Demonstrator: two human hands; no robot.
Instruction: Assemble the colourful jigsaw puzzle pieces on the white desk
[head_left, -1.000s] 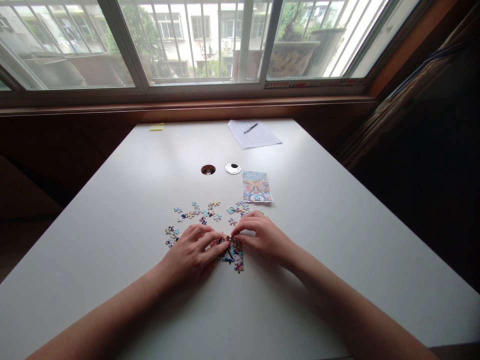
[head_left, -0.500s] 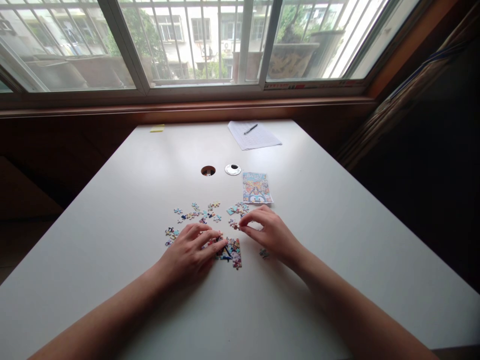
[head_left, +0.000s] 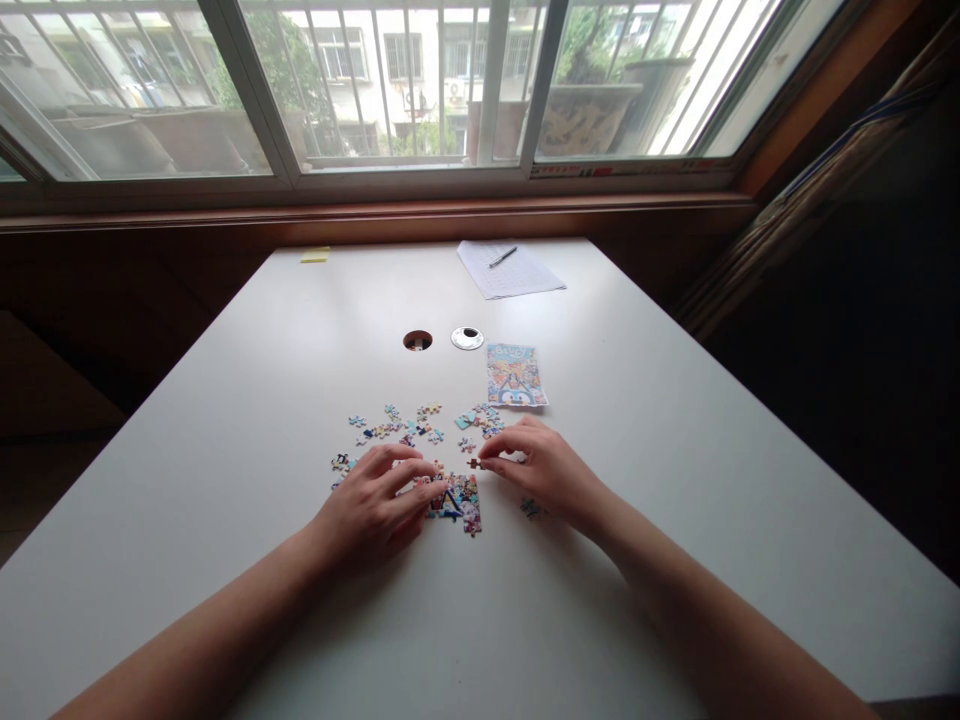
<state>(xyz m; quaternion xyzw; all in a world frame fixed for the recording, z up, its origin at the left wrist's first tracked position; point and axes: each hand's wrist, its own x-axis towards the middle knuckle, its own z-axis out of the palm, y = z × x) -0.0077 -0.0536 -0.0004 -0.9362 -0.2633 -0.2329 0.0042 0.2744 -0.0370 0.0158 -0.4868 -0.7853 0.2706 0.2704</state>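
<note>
Between thumb and fingertips, my right hand (head_left: 546, 467) pinches a small brownish puzzle piece (head_left: 475, 463), just above the upper right corner of a partly joined jigsaw puzzle (head_left: 461, 500). My left hand (head_left: 390, 495) rests over the puzzle's left side with its fingers spread, hiding part of it. Loose puzzle pieces (head_left: 386, 430) lie scattered beyond my left hand, and another cluster (head_left: 480, 418) sits beyond my right fingertips. One dark greenish piece (head_left: 529, 508) lies beneath my right wrist.
A colourful picture sheet (head_left: 516, 375) lies behind the pieces on the white table (head_left: 480, 620). Farther back are a round hole (head_left: 418, 341), a silver grommet cover (head_left: 467, 338), papers (head_left: 517, 280) with a pen (head_left: 502, 257), and yellow sticky notes (head_left: 315, 255) below the window.
My right hand has drawn the brownish piece slightly toward me, nearer the joined puzzle's upper edge. My left hand has barely shifted, its fingers lifting a little.
</note>
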